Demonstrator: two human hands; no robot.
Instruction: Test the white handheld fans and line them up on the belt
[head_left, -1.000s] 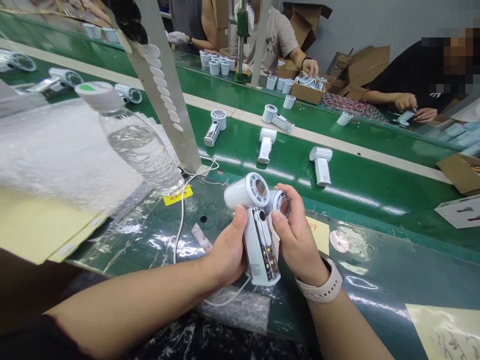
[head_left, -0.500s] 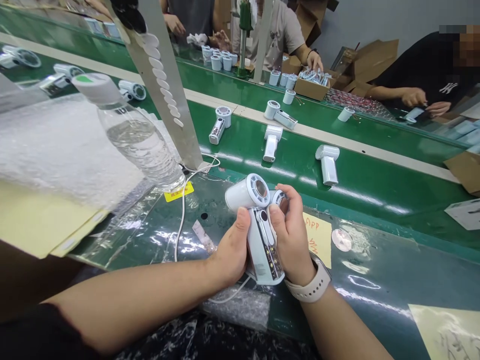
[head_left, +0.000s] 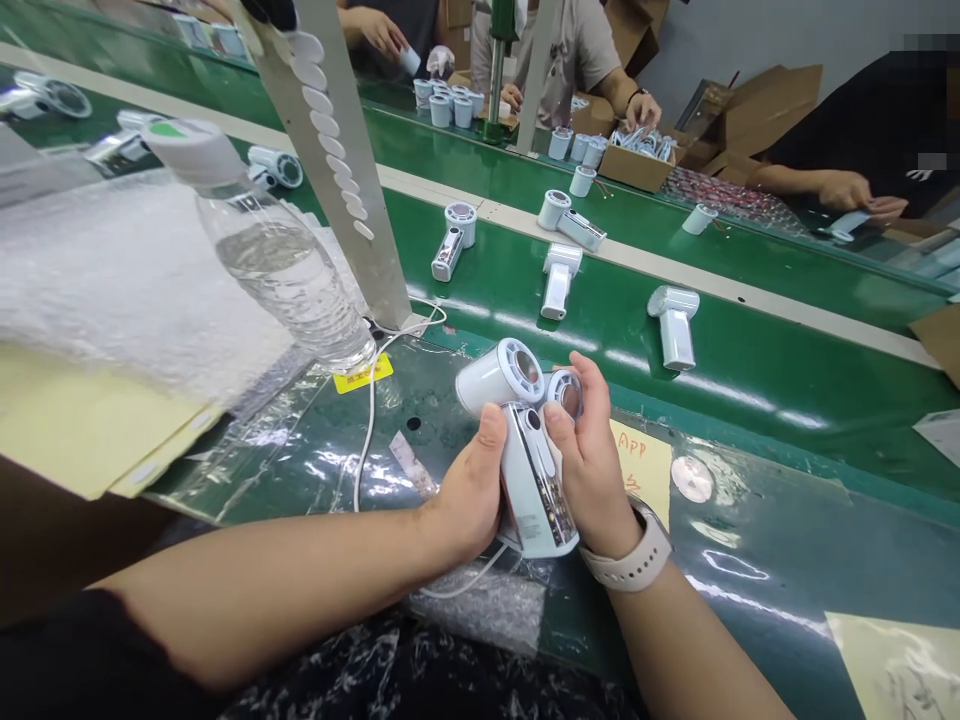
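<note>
My left hand (head_left: 471,487) is wrapped round a pale blue handheld fan (head_left: 527,500), thumb on the side of its handle. The fan's round head points up and its transparent front panel faces right. Close beside it, my right hand (head_left: 596,480) grips a second handheld fan (head_left: 565,394); only its round head shows clearly, and the rest is hidden by the hand and the first fan. The right thumb lies near the first fan's handle; I cannot tell whether it touches. Both fans are held above the green worktop (head_left: 750,560).
Several fans, one a white handheld fan (head_left: 675,326), lie on the green conveyor belt (head_left: 495,290). A water bottle (head_left: 289,275) and metal post (head_left: 352,190) stand left. A white cable (head_left: 365,430) crosses the worktop. Co-workers' hands handle parts beyond, near a cardboard box (head_left: 636,167).
Both hands keep their hold on the fans, with only a slight shift. The view has moved a little. Across the belt, a co-worker's hand now holds up a white part.
</note>
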